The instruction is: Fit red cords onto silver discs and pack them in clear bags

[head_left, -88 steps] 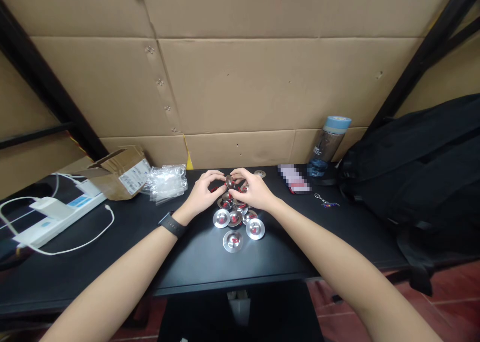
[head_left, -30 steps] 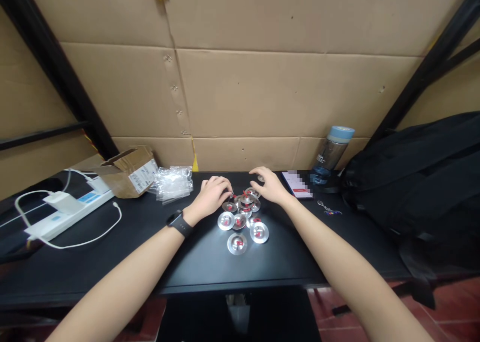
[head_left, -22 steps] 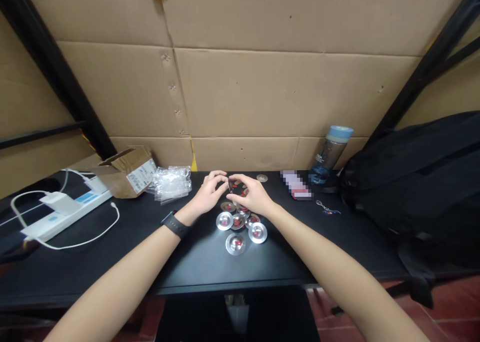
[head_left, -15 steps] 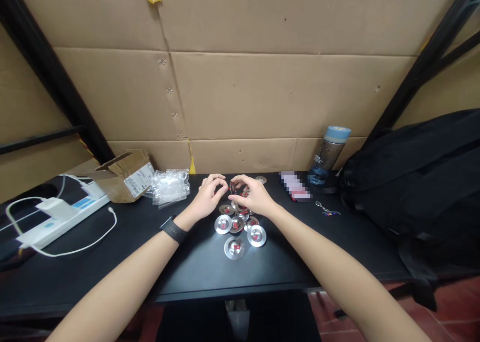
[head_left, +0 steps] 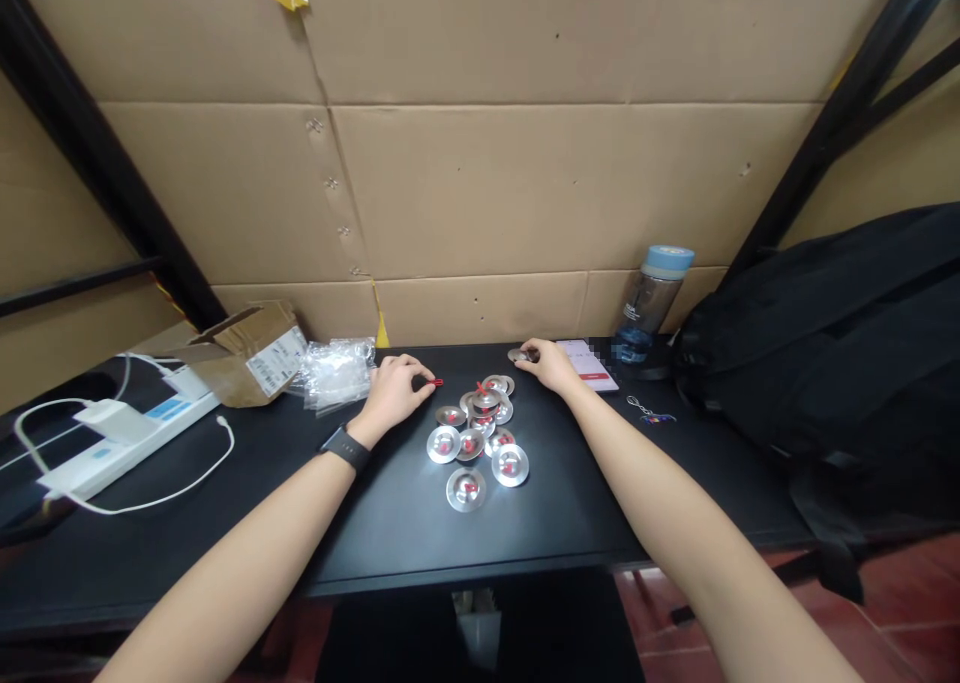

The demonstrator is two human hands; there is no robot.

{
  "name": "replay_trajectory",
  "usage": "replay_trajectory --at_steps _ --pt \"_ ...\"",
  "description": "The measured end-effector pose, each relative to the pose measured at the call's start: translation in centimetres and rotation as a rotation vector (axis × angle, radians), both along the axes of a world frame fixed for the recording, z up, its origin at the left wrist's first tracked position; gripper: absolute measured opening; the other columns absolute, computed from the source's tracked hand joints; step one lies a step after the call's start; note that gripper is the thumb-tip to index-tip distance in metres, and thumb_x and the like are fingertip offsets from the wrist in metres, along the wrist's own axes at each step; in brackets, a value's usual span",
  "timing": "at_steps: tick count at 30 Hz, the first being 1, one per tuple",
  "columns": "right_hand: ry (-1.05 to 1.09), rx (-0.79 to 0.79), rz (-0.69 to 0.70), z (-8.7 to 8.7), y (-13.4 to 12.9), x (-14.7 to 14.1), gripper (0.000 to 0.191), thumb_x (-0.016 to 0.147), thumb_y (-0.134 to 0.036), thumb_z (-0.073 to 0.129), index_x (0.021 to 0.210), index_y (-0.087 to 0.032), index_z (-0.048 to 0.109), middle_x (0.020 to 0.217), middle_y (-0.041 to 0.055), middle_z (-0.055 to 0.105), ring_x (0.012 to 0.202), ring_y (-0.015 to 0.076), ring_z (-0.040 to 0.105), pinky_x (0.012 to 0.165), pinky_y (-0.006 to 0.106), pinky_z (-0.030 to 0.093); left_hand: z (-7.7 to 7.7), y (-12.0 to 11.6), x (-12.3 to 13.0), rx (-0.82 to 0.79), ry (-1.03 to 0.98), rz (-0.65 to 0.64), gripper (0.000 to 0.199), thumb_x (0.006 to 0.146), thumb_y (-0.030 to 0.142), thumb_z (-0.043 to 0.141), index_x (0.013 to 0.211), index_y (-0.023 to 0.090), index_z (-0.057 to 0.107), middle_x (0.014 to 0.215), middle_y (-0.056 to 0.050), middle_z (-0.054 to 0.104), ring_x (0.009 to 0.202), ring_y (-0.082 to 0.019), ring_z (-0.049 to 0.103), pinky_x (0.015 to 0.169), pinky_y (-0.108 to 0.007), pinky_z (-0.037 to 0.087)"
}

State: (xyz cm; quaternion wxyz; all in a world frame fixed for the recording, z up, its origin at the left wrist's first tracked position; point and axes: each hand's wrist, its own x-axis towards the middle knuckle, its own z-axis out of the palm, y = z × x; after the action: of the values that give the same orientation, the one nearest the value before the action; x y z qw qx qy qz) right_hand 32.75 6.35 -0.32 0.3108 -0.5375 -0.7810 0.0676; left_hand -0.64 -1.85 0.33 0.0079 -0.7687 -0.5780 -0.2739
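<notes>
A cluster of silver finger cymbals [head_left: 466, 490], round with raised domes and red bits at their centres, lies on the black table, several overlapping. To the left of the cluster, my left hand [head_left: 394, 393] is closed in a pinch on a small red loop [head_left: 439, 382] that pokes out past the fingertips. My right hand [head_left: 551, 365] is behind and to the right of the cluster, fingers pinched on the edge of a separate finger cymbal [head_left: 517, 356] near the back of the table. Part of that cymbal is covered by the fingers.
At the left are a white power strip [head_left: 127, 445] with cables, an opened cardboard box [head_left: 259, 358] and clear plastic bags [head_left: 337, 373]. At the right are a phone-like flat item [head_left: 585, 361], a water bottle [head_left: 651, 308], a keychain [head_left: 651, 413] and a black backpack [head_left: 840, 363]. Cardboard backs the table.
My hands have moved apart from above the cluster. The left shifted left with the red loop; the right went right and back to the separate cymbal. The cymbal held between them is out of the hands.
</notes>
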Motion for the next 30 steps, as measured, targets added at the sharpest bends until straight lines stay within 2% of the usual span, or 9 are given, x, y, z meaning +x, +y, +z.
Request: replay_trajectory --at_steps 3,6,10,12,15,19,24,27,30 --pt "-0.032 -0.020 0.019 -0.3 0.1 -0.1 0.026 0.082 -0.031 0.078 0.104 -0.018 0.076 0.097 0.0082 0.078 0.090 0.0215 0.071 0.085 0.032 0.052 0.6 -0.8 0.8 0.000 0.010 -0.055 0.017 0.088 0.037 0.066 0.098 0.028 0.077 0.114 -0.007 0.066 0.111 -0.031 0.052 0.092 -0.046 0.040" --pt "-0.101 -0.031 0.023 0.1 -0.3 -0.2 0.027 0.089 -0.035 0.070 0.110 -0.021 0.076 0.109 0.0101 0.076 0.101 0.0227 0.069 0.092 0.034 0.050 1.2 -1.5 1.6 0.020 0.002 -0.091 0.017 0.092 0.035 0.061 0.098 0.028 0.076 0.115 -0.007 0.066 0.112 -0.031 0.052 0.093 -0.046 0.039" --pt "-0.208 0.035 0.055 1.7 -2.0 -1.2 0.029 0.094 -0.031 0.060 0.119 -0.022 0.074 0.134 0.0126 0.066 0.121 0.0286 0.059 0.103 0.045 0.044 1.3 -1.6 1.7 0.023 0.000 -0.102 0.018 0.093 0.034 0.058 0.097 0.028 0.075 0.116 -0.006 0.066 0.112 -0.030 0.052 0.091 -0.046 0.039" --pt "-0.183 0.050 0.135 2.7 -3.3 -2.3 0.029 0.094 -0.031 0.060 0.119 -0.023 0.073 0.137 0.0118 0.063 0.126 0.0301 0.055 0.105 0.050 0.041 1.1 -1.4 1.5 0.017 0.008 -0.099 0.019 0.093 0.034 0.058 0.098 0.028 0.076 0.115 -0.006 0.067 0.112 -0.030 0.052 0.090 -0.046 0.039" --pt "-0.154 -0.003 0.327 3.7 -5.5 -4.2 0.028 0.090 -0.043 0.067 0.113 -0.028 0.075 0.139 0.0098 0.061 0.130 0.0312 0.051 0.107 0.056 0.038 0.7 -1.1 1.2 -0.007 0.036 -0.102 0.019 0.091 0.033 0.060 0.099 0.028 0.076 0.116 -0.007 0.067 0.112 -0.031 0.051 0.090 -0.046 0.039" --pt "-0.205 -0.012 0.389 4.0 -7.3 -5.9 0.025 0.086 -0.045 0.072 0.100 -0.025 0.077 0.137 0.0119 0.060 0.130 0.0355 0.049 0.107 0.061 0.035 0.5 -1.1 1.1 -0.042 0.072 -0.110 0.019 0.090 0.039 0.064 0.102 0.030 0.075 0.120 -0.005 0.068 0.117 -0.033 0.051 0.091 -0.046 0.037" --pt "-0.198 0.013 0.413 4.0 -7.6 -6.2 0.011 0.090 -0.028 0.068 0.088 -0.022 0.076 0.129 0.0110 0.064 0.122 0.0321 0.054 0.103 0.057 0.039 0.3 -1.1 1.1 -0.044 0.054 -0.133 0.040 0.088 0.044 0.067 0.125 0.030 0.065 0.126 -0.006 0.068 0.118 -0.031 0.058 0.095 -0.044 0.037" --pt "-0.115 0.032 0.417 4.7 -7.6 -6.0 0.008 0.089 -0.024 0.068 0.085 -0.022 0.075 0.122 0.0091 0.066 0.118 0.0286 0.058 0.104 0.052 0.042 0.3 -1.0 1.1 -0.065 0.038 -0.140 0.035 0.091 0.040 0.062 0.124 0.028 0.064 0.114 -0.005 0.074 0.109 -0.027 0.066 0.094 -0.042 0.038" --pt "0.049 0.038 0.425 5.4 -7.8 -6.0 0.008 0.089 -0.021 0.067 0.085 -0.021 0.074 0.106 0.0067 0.070 0.098 0.0209 0.066 0.094 0.040 0.050 0.7 -1.1 1.1 -0.066 0.035 -0.146 0.026 0.090 0.033 0.062 0.114 0.027 0.068 0.105 -0.003 0.077 0.103 -0.026 0.068 0.092 -0.040 0.041"
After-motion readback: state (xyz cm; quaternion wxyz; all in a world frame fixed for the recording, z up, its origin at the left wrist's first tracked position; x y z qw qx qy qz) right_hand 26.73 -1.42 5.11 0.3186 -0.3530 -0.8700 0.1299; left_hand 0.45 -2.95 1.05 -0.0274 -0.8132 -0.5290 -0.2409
